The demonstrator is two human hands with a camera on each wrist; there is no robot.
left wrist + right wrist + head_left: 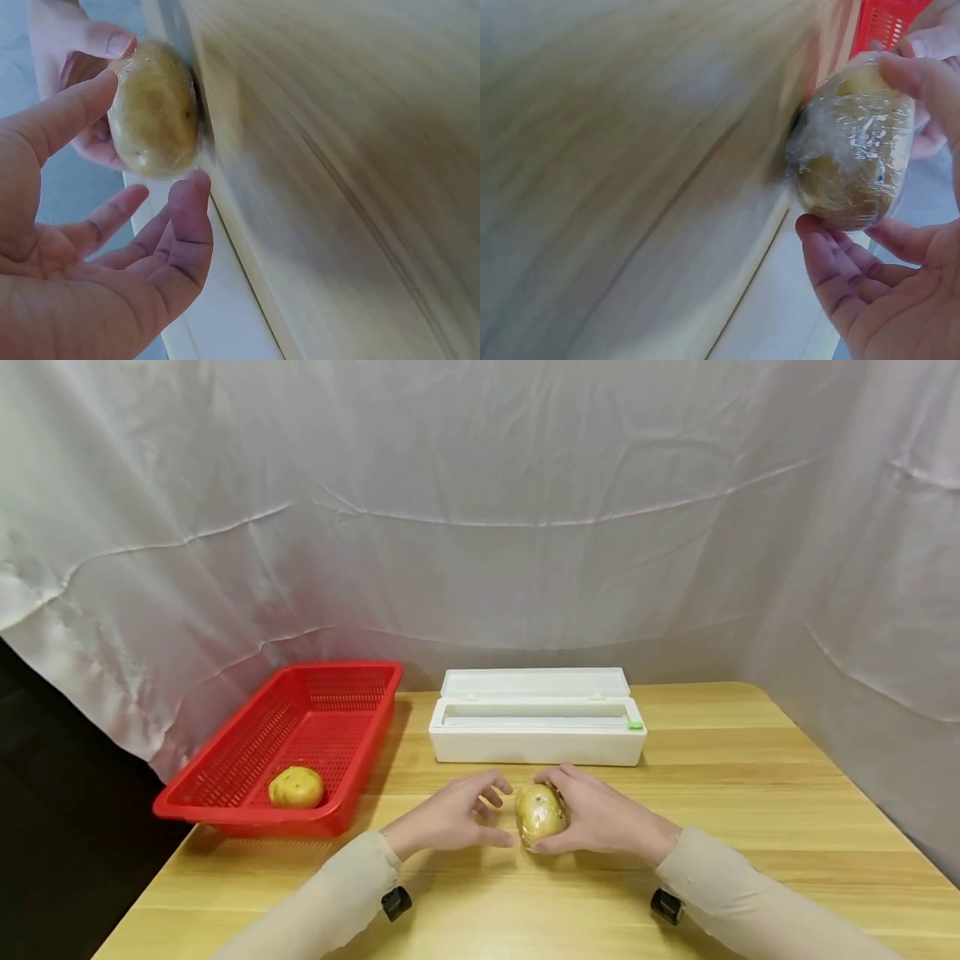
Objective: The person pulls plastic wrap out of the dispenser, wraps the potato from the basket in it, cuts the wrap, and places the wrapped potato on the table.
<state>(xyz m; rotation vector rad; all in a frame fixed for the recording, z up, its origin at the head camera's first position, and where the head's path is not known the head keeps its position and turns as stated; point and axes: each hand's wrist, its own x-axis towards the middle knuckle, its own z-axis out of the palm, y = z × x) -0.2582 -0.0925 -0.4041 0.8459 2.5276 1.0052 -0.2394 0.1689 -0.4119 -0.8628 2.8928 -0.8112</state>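
A potato (542, 814) wrapped in clear plastic film is held just over the wooden table by my right hand (603, 814), thumb on the near side and fingers on the far side. In the right wrist view the film on the potato (855, 142) looks crumpled and shiny. My left hand (457, 814) is beside it on the left, fingers loosely bent and parted, with nothing gripped. The left wrist view shows the left hand (97, 247) close by the potato (154, 112); whether a fingertip touches the film I cannot tell.
A red plastic basket (367, 752) stands at the left with one potato (297, 787) in it. Behind the hands sits a long white box (536, 747), its lid raised, with a green piece (635, 725) at its right end. A grey curtain hangs behind the table (750, 827).
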